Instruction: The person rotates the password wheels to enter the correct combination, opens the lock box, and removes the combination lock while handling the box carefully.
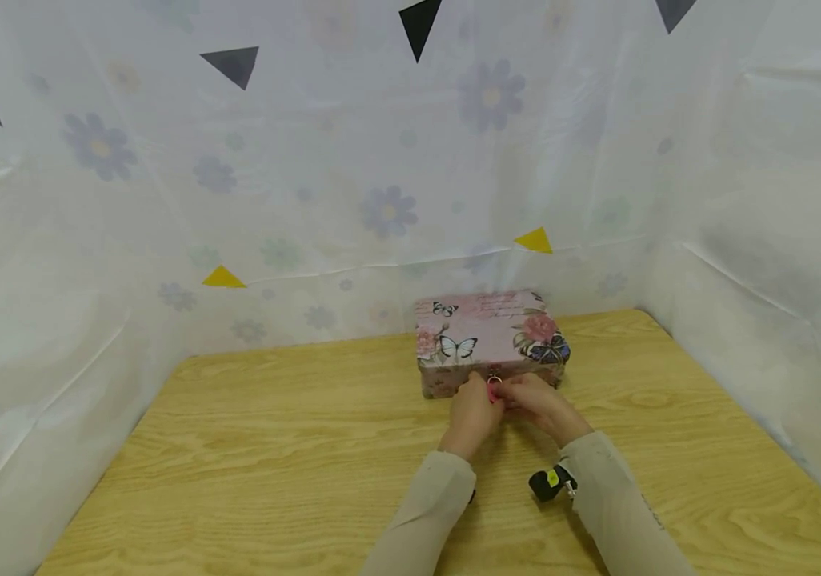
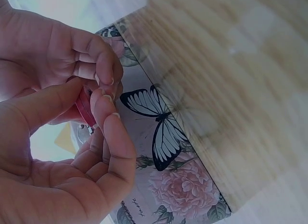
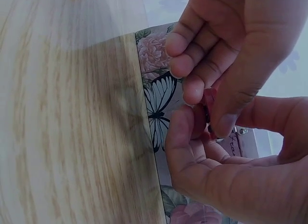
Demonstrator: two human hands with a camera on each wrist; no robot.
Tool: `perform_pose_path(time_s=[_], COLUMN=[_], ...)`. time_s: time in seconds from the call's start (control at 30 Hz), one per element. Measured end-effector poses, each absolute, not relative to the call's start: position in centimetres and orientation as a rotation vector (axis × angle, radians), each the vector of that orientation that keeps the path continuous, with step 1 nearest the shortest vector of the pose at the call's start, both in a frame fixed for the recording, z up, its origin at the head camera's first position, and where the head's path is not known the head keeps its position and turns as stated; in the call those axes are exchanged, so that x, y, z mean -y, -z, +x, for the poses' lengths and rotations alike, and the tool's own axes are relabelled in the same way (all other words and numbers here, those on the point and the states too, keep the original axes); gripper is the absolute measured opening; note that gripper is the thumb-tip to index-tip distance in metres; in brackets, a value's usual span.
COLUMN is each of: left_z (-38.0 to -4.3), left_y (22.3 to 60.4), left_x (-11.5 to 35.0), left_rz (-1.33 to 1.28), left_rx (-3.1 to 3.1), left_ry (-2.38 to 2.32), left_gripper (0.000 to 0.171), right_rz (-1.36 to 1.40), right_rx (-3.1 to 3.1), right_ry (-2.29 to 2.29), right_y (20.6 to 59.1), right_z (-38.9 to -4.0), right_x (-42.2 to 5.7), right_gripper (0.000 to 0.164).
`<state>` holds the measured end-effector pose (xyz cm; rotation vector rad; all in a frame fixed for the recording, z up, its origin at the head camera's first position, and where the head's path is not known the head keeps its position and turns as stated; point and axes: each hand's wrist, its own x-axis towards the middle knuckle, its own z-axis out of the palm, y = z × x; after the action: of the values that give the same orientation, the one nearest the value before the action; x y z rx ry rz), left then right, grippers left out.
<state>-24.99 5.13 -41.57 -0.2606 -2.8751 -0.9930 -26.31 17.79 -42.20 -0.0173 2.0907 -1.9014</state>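
- Pink-red is the small padlock, which is pinched by the left hand and by the right hand together; the fingertips are set narrow, and the gap between the hands is almost closed.
- A metal shackle is seen just above the fingers, near the clasp; whether it is passed through this clasp cannot be told.
- The padlock is held at the front side of a pink box, whose lid is closed and is printed with butterflies and roses.
- Both forearms are covered by light sleeves, and a black device is seen beside the right one.
- The box is placed at the far edge of a wooden table, which is surrounded by white flowered sheeting.
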Motion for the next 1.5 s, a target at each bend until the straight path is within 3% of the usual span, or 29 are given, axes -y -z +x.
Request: perform_pose_path(time_s=[0.47,1.5], left_z=[-25.0,-25.1], left_y=[41.4,41.6], left_x=[-5.2,-5.5], left_rz=[-0.246,-0.156], left_rx=[2.922,2.909], left_ry=[0.991,0.895], left_gripper=[0.034,0.026], right_rz=[-0.005,-0.095], right_rx=[-2.111,-2.058], right_ry=[1.897,1.873], right_y=[41.9,42.3], right_z=[-26.1,-26.5], right_x=[-17.5,-18.0], right_gripper=[0.019,0.020])
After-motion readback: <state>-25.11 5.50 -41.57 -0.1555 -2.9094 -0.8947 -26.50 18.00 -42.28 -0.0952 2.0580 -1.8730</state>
